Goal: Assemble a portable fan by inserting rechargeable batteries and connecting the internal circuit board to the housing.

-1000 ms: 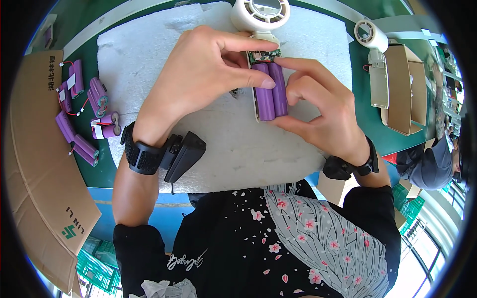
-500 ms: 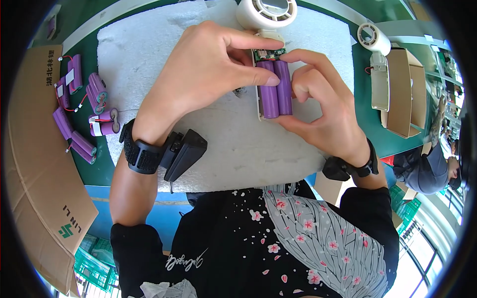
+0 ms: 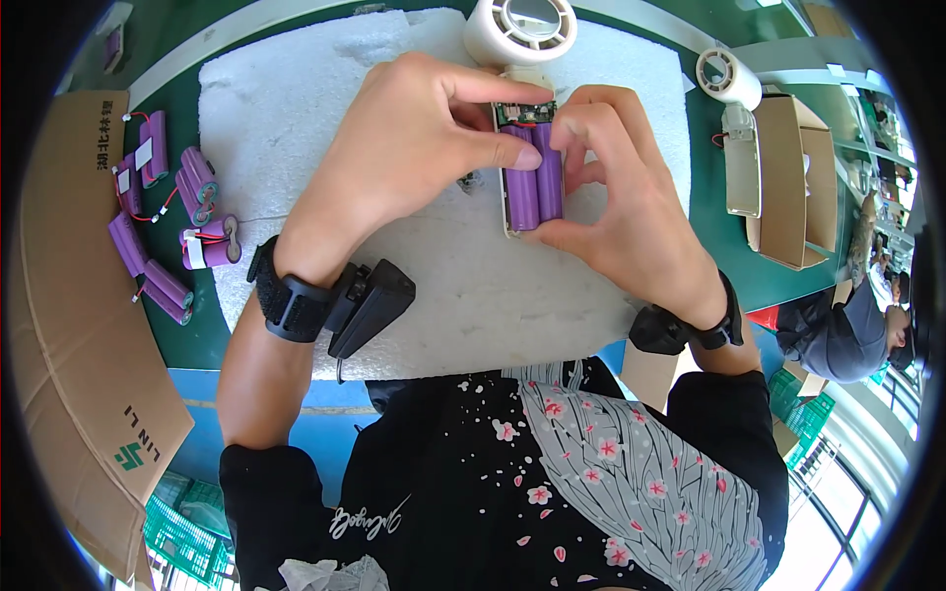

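A white handheld fan lies on the foam sheet with its handle uncovered, its round head at the far end. A purple two-cell battery pack sits in the handle, below a green circuit board. My left hand is closed on the handle, its thumb pressing the left cell and its index finger across the top by the board. My right hand grips the right side, with fingers bent at the upper end of the right cell and the thumb at the handle's bottom end. Its other fingertips are partly hidden.
Several purple battery packs with wires lie left of the white foam sheet. A tall cardboard box stands at the left edge. At right are a second white fan and an open cardboard box. Another person sits farther right.
The fan and both hands have shifted slightly left. My right index finger has bent from the board's edge onto the right cell, and the pack appears seated deeper in the handle.
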